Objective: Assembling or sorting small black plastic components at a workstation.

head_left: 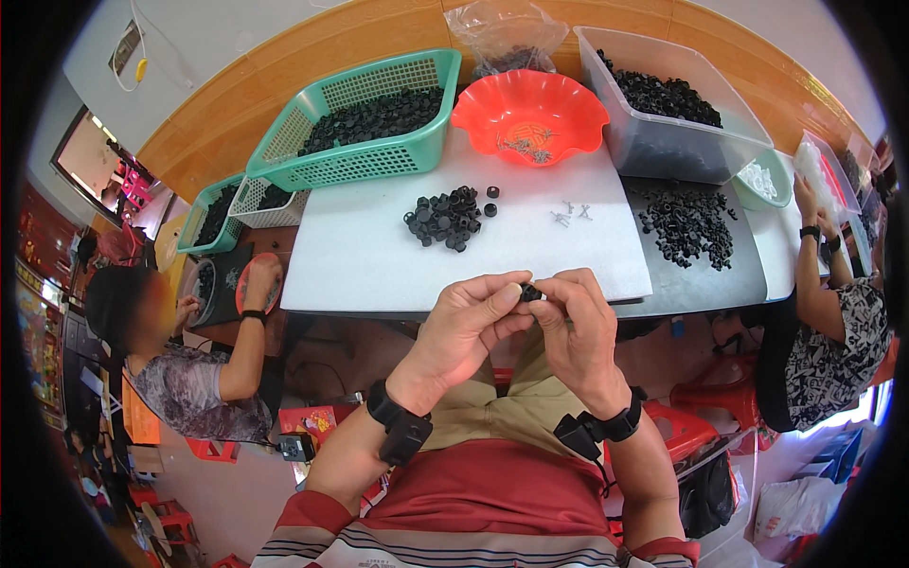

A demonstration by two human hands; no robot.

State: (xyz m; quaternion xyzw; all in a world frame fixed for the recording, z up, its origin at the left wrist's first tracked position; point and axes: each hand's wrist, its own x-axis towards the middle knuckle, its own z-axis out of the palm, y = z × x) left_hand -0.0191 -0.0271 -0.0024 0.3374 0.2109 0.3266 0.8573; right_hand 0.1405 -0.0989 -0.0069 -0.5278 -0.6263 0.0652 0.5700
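Note:
Both my hands meet in front of me, just over the near edge of the white board (379,270). A small black plastic part (530,292) sits between them. My left hand (464,322) pinches it between thumb and fingers, and my right hand (579,327) grips it from the other side; its fingertips partly hide the piece. Beyond them lies a heap of black round caps (445,220), with a couple of loose ones beside it. A few small grey pieces (571,214) rest to the right of that heap.
A red scalloped bowl (568,118) with small metal bits stands at the back, between a green basket (379,156) and a clear bin (663,147) of black parts. More black parts (686,227) cover a dark mat at right. One person works on each side.

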